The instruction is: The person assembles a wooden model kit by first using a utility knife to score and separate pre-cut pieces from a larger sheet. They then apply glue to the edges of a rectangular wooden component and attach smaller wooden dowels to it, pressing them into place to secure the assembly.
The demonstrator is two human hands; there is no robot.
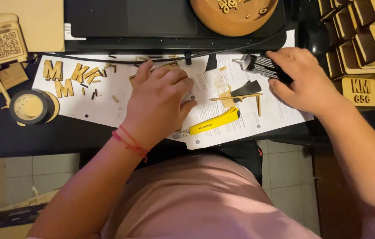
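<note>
My left hand point(158, 102) lies palm down on a flat wooden piece point(152, 71) on the white paper sheet point(108, 110), fingers curled over it. A red string bracelet circles that wrist. My right hand point(304, 82) grips a black glue tube point(260, 65) with a pale nozzle pointing left, above the paper's right part. Between the hands lie a thin wooden bracket point(240, 97) and a dark scrap. A yellow utility knife point(212, 122) rests on the paper just right of my left hand.
Wooden cut-out letters point(63, 77) and small offcuts lie at the paper's left. A tape roll point(32, 107) sits on the dark table's left. A round wooden dish point(234, 15) rests on a black laptop. Stacked wooden blocks point(364, 35) fill the right. Wooden plaques point(1, 44) stand far left.
</note>
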